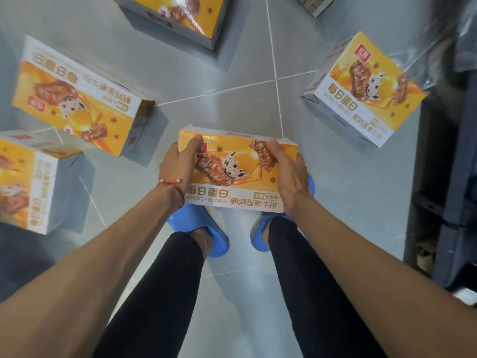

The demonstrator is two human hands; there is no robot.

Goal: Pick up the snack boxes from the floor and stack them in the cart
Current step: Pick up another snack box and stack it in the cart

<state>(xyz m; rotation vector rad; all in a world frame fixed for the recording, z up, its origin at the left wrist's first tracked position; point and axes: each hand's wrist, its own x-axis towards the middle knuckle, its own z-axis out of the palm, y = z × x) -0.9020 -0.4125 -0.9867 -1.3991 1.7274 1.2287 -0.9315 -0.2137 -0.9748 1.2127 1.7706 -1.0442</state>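
Grey tiled floor (242, 68), pale grout lines (274, 60); loose snack boxes (77, 94) around; one box (237, 177) gripped endwise by left hand (178, 164) and right hand (286, 174).

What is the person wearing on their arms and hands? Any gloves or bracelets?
No gloves and no sleeves in view: the left arm and the right arm are bare. The left hand has a thin red string bracelet at its wrist, with two small white beads. The right hand wears nothing; I see no rings.
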